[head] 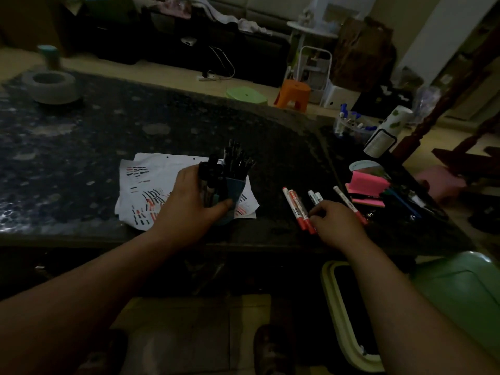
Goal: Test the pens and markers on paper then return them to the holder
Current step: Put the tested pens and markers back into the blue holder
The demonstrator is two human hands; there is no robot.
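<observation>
Your left hand (189, 204): fingers wrapped round holder (234, 189), hold it steady. Your right hand (338, 223): fingers curled over red markers (296, 209), can't tell if gripping. Pinch one, slot it upright.

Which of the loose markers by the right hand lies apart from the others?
The slim white marker with the red end, farthest right; the two red markers and two white-capped markers lie in pairs to its left.

2 hands: left hand (189, 204), right hand (338, 223). 1 blue holder (235, 189), pens inside uncountable. 5 loose markers: 2 red markers (299, 205), 2 white-capped markers (312, 197), 1 slim marker (349, 204). 1 pink notepad (368, 185). 1 tape roll (51, 87).
</observation>
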